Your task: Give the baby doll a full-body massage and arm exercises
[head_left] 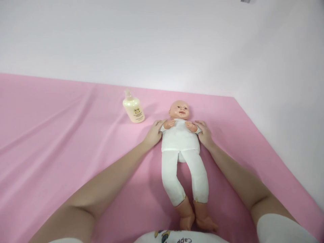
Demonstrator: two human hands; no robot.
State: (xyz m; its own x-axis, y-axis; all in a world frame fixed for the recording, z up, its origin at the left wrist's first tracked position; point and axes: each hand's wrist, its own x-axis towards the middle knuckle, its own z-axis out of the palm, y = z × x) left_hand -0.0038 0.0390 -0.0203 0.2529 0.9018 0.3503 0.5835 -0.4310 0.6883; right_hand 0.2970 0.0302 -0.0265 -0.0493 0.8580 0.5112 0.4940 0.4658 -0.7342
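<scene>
A baby doll (180,141) in a white suit is lying on its back in the middle of the pink sheet (50,135), head at the far end and bare feet at the near end. The left hand (153,134) is cupping the doll's left side at the shoulder, fingers curled against it, and the right hand (204,134) is doing the same on the right side. A cream lotion bottle (133,108) is lying to the far left of the doll, apart from both hands.
</scene>
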